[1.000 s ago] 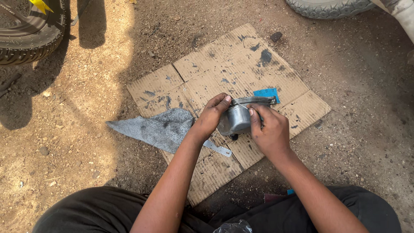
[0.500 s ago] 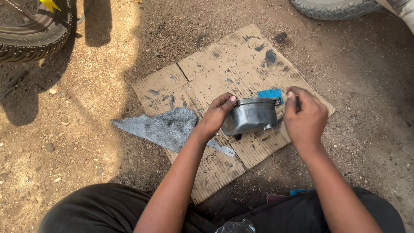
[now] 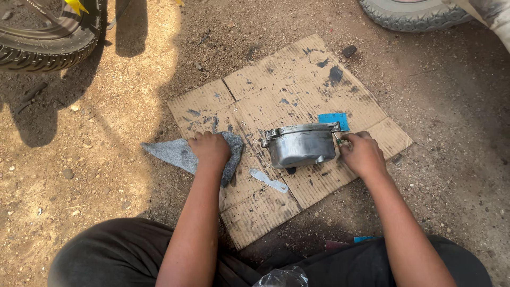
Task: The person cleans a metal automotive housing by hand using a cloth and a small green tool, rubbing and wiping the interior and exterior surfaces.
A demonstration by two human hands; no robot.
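A grey metal engine cover (image 3: 301, 145) lies on a stained sheet of cardboard (image 3: 287, 85) on the dirt. My right hand (image 3: 362, 154) rests at its right end, fingers closed on a small green-tipped tool touching the cover's rim. My left hand (image 3: 211, 148) presses down on a grey cloth (image 3: 167, 152) at the cardboard's left edge, fingers curled over it. A thin flat metal strip (image 3: 269, 180) lies on the cardboard just below the cover. A blue square piece (image 3: 333, 119) sits behind the cover.
A black tyre (image 3: 48, 45) stands at the top left and another tyre (image 3: 409, 16) at the top right. Loose dirt and small stones surround the cardboard. My dark-trousered legs (image 3: 111, 255) fill the bottom, with a crumpled clear bag (image 3: 284, 277) between them.
My left hand has left the metal cover and moved left onto the grey cloth. The cover now lies on the cardboard, and my right hand stays at its right end.
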